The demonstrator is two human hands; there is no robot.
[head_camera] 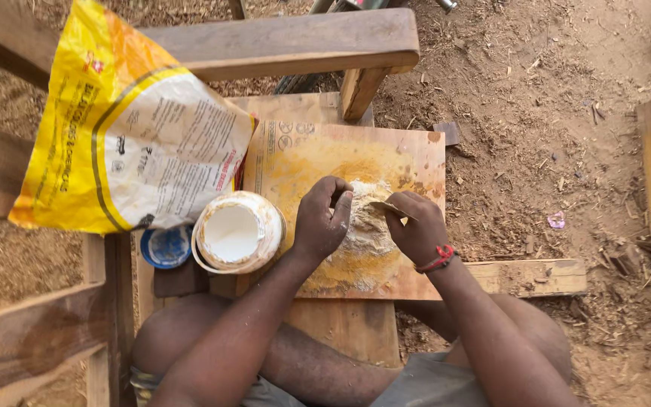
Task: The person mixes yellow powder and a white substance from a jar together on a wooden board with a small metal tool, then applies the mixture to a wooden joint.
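The left hand (pixel 322 218) presses curled fingers into a pale paste heap (pixel 367 222) on the board (pixel 416 154). The right hand (pixel 418 226), touching the heap's other side, pinches a thin scraper (pixel 387 207). An open tub (pixel 236 231) sits just left of the left hand, below a yellow bag (pixel 126 124).

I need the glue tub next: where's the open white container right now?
In the head view, the open white container sits left of the left hand, below the yellow sack, beside a blue lid.
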